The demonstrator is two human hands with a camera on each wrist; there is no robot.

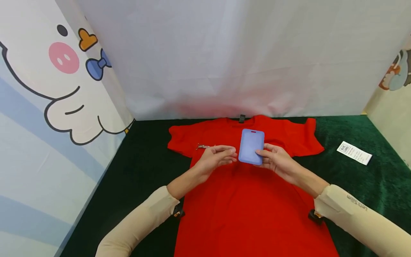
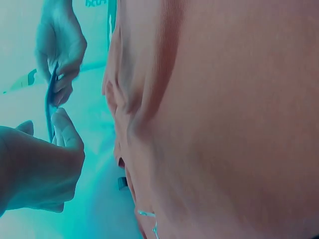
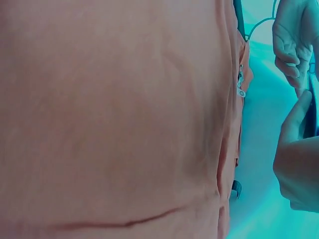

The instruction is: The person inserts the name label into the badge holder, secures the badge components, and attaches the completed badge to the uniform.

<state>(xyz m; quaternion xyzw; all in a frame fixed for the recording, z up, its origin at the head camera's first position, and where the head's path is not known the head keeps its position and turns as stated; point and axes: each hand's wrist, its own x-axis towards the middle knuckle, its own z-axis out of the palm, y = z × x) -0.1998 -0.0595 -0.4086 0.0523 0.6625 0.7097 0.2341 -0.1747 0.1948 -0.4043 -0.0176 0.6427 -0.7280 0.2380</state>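
My right hand (image 1: 279, 162) pinches a blue card holder (image 1: 251, 147) by its right edge, with the thumb on its front face. The holder is upright, its slot at the top, above a red short-sleeved shirt (image 1: 257, 210). Just left of the holder is my left hand (image 1: 215, 160), its fingers loosely bent and holding nothing. In the head view a narrow gap shows between its fingertips and the holder. A small metal clip (image 1: 203, 146) lies on the shirt beyond the left hand. Seen edge-on, the holder (image 2: 51, 102) shows between both hands in the left wrist view.
The shirt is spread on a dark green cloth (image 1: 141, 160), its dark neck label (image 1: 242, 119) at the far end. A white printed card (image 1: 354, 152) lies to the right. A white curtain (image 1: 224, 57) closes off the back, and a cartoon-printed panel (image 1: 35, 117) stands left.
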